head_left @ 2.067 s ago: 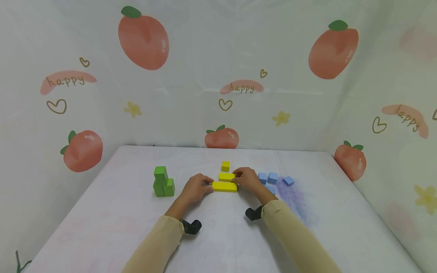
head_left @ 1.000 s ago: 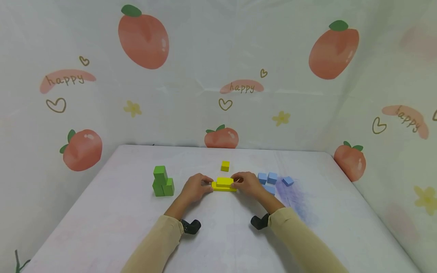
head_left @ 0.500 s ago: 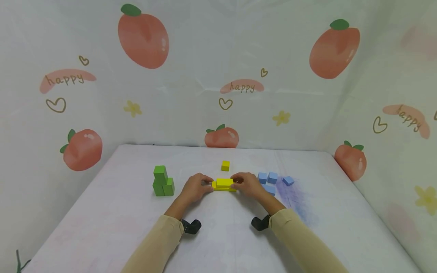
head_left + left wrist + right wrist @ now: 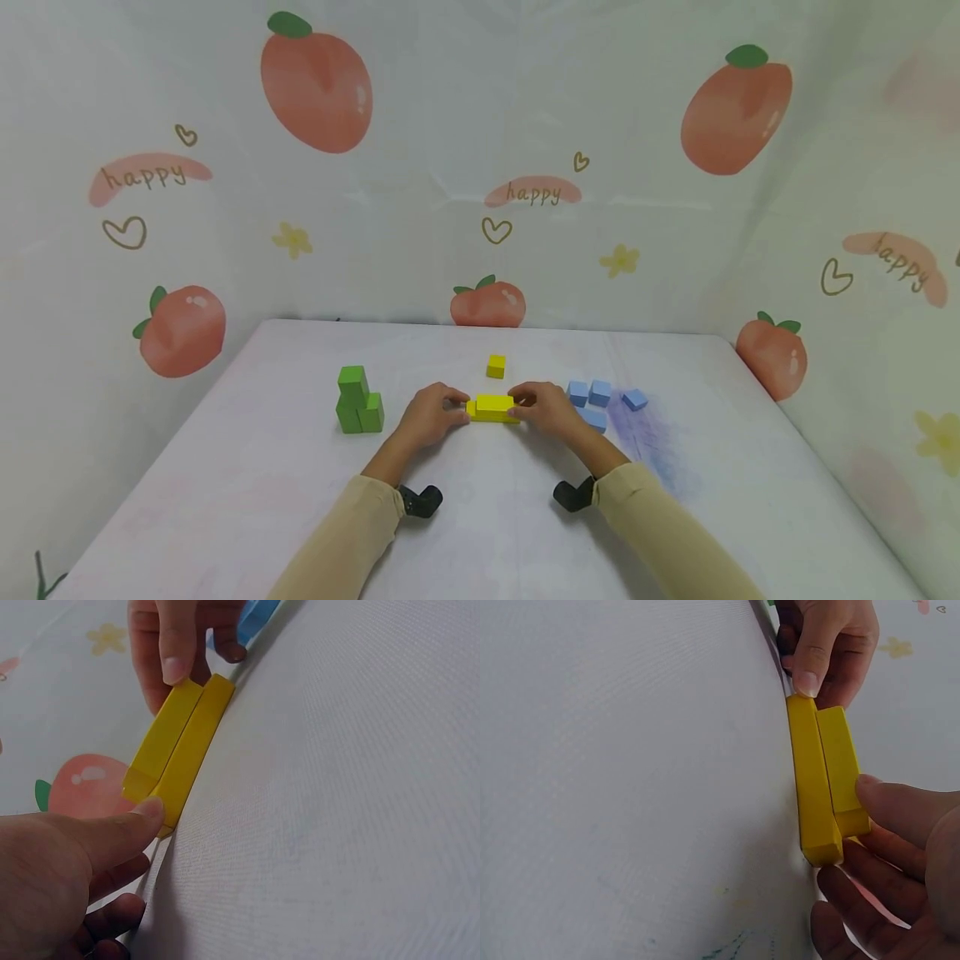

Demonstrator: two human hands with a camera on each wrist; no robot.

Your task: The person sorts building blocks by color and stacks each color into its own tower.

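Note:
A long yellow block (image 4: 810,780) lies on the table, with a shorter yellow block (image 4: 495,407) stacked on top of it. My left hand (image 4: 429,414) pinches the left end of the long block, its thumb on the near face in the left wrist view. At the other side my right hand (image 4: 549,408) holds the right end of the shorter block between thumb and fingers. Part of the long block's right end shows below that hand. Behind the pair stands a small yellow cube (image 4: 497,367), apart from both hands.
To the left, green blocks (image 4: 360,402) form a small stack, one cube raised above two others. Several blue blocks (image 4: 599,392) lie to the right, close behind my right hand. A printed cloth (image 4: 405,275) hangs behind the white table (image 4: 225,500).
My right hand has brought the shorter yellow block from behind the long one onto its top, then shifted it slightly toward me. My left hand has stayed at the long block's left end.

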